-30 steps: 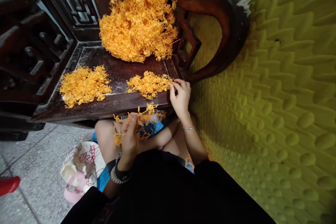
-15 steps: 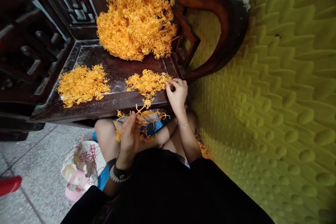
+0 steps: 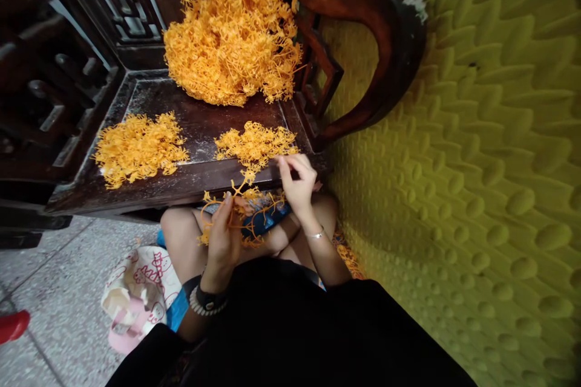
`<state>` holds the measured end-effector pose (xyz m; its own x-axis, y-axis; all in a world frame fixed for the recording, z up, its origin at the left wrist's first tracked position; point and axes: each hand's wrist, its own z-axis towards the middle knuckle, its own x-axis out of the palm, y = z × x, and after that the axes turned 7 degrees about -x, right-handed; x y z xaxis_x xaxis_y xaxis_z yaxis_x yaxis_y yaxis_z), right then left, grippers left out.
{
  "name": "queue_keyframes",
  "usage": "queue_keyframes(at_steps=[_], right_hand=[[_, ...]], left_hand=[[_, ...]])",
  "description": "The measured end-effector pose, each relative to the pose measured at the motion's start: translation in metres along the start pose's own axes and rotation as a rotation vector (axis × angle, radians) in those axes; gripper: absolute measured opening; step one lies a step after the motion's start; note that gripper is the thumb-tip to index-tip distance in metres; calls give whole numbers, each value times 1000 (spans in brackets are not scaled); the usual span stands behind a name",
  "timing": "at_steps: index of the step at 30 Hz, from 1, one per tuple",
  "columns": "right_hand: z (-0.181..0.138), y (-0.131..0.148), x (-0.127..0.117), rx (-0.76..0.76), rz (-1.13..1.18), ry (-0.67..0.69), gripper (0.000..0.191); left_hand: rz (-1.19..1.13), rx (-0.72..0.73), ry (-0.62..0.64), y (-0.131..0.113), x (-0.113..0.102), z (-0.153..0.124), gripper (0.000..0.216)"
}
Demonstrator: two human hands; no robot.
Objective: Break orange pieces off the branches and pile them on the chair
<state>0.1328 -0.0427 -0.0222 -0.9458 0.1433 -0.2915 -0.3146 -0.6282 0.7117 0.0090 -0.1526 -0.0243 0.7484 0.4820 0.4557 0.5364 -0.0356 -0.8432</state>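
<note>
Stretching sideways nr. ctr frame, sm. orange pile (image 3: 254, 143) is flanked just below-right by nearer R hand (image 3: 298, 184), pinched, contents unclear; orange sprigs (image 3: 248, 178) are gripped in L hand (image 3: 222, 230).

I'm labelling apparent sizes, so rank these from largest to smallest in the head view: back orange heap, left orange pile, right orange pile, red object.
1. Back orange heap, cut off at the top
2. Left orange pile
3. Right orange pile
4. Red object, cut off at the left edge

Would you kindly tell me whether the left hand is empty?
No, the left hand holds orange strands between its thumb and fingers.
</note>
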Motion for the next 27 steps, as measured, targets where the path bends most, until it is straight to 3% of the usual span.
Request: queue_keyframes(at_steps=[3,5,9,13,17,22,27], right_hand=[[-14,25,-4,42,399,297,30],[-21,35,-5,85,504,403,26],[-29,38,-6,195,495,453,17],[-31,34,-7,188,461,540,20],[-32,35,-7,225,503,600,22],[-37,35,-6,358,698,645,27],[-47,26,-2,338,749,614,29]], left_hand=[[-49,-25,11,2,0,1,30],[-57,-33,18,3,0,1,30],[-85,-25,5,3,-1,1,31],[-129,-11,-57,2,0,3,28],[-82,11,-39,-1,-1,5,31],[-67,-107,20,-8,-11,7,36],[-172,-236,51,-9,-13,5,30]])
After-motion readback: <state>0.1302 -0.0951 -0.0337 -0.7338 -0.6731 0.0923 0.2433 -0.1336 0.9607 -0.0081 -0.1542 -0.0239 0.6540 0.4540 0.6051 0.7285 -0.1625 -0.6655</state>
